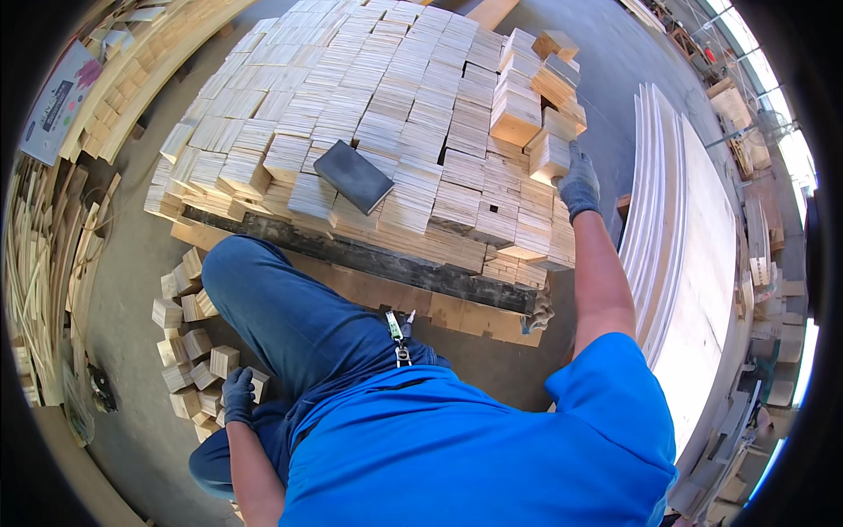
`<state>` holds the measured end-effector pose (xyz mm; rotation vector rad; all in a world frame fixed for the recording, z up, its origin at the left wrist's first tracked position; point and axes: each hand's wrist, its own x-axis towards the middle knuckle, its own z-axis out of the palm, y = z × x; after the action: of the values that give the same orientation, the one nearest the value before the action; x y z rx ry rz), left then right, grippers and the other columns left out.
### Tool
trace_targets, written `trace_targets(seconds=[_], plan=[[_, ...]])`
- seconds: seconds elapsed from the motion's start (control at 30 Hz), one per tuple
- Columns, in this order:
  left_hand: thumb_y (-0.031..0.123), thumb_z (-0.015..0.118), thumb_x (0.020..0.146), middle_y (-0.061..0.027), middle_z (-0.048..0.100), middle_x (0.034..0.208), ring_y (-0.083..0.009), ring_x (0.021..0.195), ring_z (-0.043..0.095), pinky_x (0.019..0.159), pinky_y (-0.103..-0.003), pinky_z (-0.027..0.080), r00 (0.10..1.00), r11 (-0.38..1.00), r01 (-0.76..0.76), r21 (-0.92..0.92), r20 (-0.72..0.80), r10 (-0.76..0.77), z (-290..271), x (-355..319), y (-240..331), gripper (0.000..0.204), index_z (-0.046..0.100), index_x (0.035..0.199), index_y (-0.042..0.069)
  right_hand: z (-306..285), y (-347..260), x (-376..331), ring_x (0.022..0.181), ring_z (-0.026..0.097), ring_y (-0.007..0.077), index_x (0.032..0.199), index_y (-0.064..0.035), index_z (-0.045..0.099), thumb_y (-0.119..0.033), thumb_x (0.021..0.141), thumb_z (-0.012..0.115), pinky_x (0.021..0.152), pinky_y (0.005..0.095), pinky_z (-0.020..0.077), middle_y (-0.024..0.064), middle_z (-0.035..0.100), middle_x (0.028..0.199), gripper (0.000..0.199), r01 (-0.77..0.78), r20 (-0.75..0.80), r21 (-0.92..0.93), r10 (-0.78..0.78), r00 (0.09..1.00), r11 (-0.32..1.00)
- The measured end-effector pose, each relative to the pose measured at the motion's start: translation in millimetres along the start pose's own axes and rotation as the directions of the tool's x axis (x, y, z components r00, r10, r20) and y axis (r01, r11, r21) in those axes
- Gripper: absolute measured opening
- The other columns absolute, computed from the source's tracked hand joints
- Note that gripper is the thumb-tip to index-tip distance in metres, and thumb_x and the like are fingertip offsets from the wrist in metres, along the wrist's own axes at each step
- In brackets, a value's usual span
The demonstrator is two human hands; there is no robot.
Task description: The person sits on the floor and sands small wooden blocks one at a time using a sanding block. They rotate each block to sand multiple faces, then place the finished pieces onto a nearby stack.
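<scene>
At the right edge of a broad stack of pale wooden blocks [351, 105], my gloved right hand [580, 186] grips a wooden block [551, 156]. Its fingers lie along the block's far side, with the thumb at the near corner. My gloved left hand [238, 395] is low beside my knee, at a pile of loose wooden blocks [189, 356] on the floor. Its fingers are curled, and what they may hold is hidden. A dark grey rectangular block [354, 176] lies on top of the stack near its front edge.
Several blocks [518, 114] rise above the stack's right side. Under the stack runs a dark beam [369, 255]. Large pale sheets [680, 220] stand to the right. Thin wood strips [39, 255] lie at the left, below a printed carton [61, 105] and long boards [167, 61].
</scene>
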<state>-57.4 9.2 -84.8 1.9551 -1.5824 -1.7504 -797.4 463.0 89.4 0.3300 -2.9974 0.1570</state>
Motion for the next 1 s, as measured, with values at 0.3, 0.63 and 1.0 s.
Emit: trace_targets(seconds=[0.3, 0.63, 1.0], plan=[[0.022, 0.076, 0.094, -0.0056, 0.067, 0.085, -0.0115, 0.064, 0.058, 0.050, -0.027, 0.046, 0.999, 0.996, -0.033, 0.079, -0.002, 0.033, 7, 6, 5, 0.048, 0.064, 0.134, -0.002, 13, 3, -4, 0.126, 0.062, 0.0418, 0.157, -0.0209, 0.041, -0.013, 0.076, 0.088, 0.105, 0.0475, 0.0539, 0.0214, 0.056, 0.143, 0.095, 0.002, -0.067, 0.121, 0.006, 0.998, 0.993], [0.022, 0.077, 0.093, -0.0056, 0.066, 0.083, -0.0116, 0.062, 0.057, 0.049, -0.027, 0.045, 0.999, 0.999, -0.045, 0.025, 0.007, 0.045, 2, 4, -5, 0.047, 0.065, 0.132, -0.002, 17, 3, 2, 0.129, 0.060, 0.0414, 0.161, -0.0189, 0.037, -0.012, 0.081, 0.086, 0.107, 0.0472, 0.0525, 0.0221, 0.056, 0.143, 0.094, -0.027, -0.003, 0.152, 0.028, 1.000, 0.988], [0.022, 0.074, 0.093, -0.0025, 0.061, 0.080, -0.0108, 0.059, 0.055, 0.047, -0.027, 0.043, 0.999, 0.998, -0.044, 0.048, -0.015, 0.045, -5, 2, -14, 0.037, 0.067, 0.124, 0.002, -54, -43, 6, 0.134, 0.058, 0.0415, 0.162, -0.0163, 0.036, -0.041, 0.073, 0.090, 0.109, 0.0526, 0.0501, 0.0185, 0.055, 0.150, 0.107, -0.103, 0.017, 0.026, 0.102, 0.995, 0.994]])
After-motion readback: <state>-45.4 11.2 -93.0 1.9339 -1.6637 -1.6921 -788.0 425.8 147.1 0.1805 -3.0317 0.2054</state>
